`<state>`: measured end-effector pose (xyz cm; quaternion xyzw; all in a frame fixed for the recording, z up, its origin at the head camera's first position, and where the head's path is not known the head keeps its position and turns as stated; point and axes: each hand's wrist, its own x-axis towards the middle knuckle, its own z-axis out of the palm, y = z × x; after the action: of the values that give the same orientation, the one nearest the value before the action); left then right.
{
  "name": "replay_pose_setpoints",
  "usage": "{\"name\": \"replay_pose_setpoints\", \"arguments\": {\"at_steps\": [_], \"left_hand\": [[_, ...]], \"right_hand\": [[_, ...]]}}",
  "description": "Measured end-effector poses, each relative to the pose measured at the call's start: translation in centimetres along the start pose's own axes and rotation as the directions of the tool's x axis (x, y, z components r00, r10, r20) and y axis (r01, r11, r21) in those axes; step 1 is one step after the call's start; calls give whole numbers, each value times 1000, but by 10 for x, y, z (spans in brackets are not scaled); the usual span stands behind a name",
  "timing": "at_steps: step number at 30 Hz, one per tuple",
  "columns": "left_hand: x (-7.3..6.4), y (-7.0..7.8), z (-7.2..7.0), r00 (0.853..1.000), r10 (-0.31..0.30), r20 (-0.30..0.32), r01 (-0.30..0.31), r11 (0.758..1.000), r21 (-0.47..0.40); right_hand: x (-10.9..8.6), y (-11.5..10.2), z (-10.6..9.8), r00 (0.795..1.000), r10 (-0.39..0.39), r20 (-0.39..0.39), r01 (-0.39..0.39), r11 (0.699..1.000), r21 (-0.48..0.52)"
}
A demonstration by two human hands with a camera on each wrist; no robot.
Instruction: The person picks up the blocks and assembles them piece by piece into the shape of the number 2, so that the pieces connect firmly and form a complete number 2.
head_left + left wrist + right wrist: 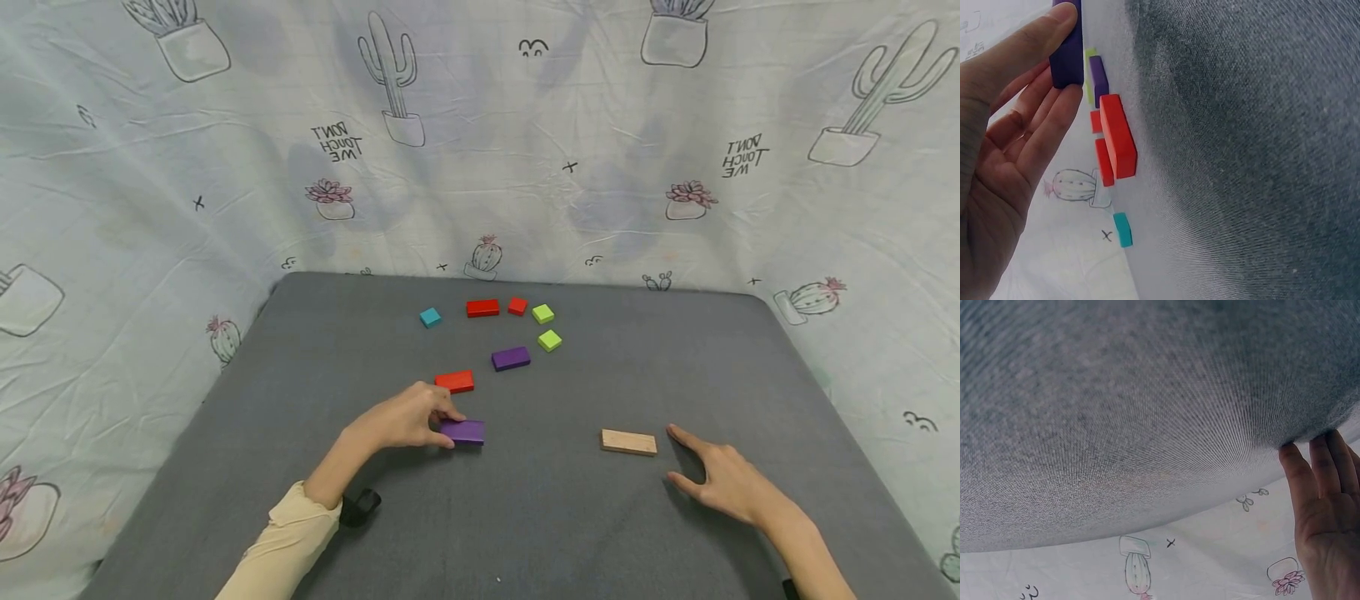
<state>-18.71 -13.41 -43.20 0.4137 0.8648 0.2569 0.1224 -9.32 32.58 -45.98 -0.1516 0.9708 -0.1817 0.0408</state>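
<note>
A purple rectangular block (467, 432) is pinched between the thumb and fingers of my left hand (414, 417), left of the table's middle. In the left wrist view the thumb presses one face of this purple block (1069, 59) and fingertips meet its other side. Just behind that hand lies a red rectangular block (454, 382). My right hand (723, 479) rests on the table with thumb and fingers spread, holding nothing. Left of its fingertips, apart from them, lies a plain wooden block (628, 442). The right wrist view shows fingertips (1289, 450) touching the grey cloth.
Farther back on the grey table (360, 333) lie another purple block (511, 359), two lime cubes (550, 341), a small red block (517, 307), a longer red block (482, 308) and a small blue block (431, 317). A cactus-print cloth (480, 167) hangs behind.
</note>
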Motion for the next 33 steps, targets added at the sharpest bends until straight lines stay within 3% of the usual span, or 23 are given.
{"name": "replay_pose_setpoints", "arguments": {"at_steps": [22,33], "left_hand": [[8,3,10,998,47,-44,-45,998,46],[17,9,11,998,55,-25,-54,998,33]], "right_hand": [[0,-1,2,1000,4,4,-4,1000,8],[-1,-1,1,1000,18,0,-18,1000,11]]}}
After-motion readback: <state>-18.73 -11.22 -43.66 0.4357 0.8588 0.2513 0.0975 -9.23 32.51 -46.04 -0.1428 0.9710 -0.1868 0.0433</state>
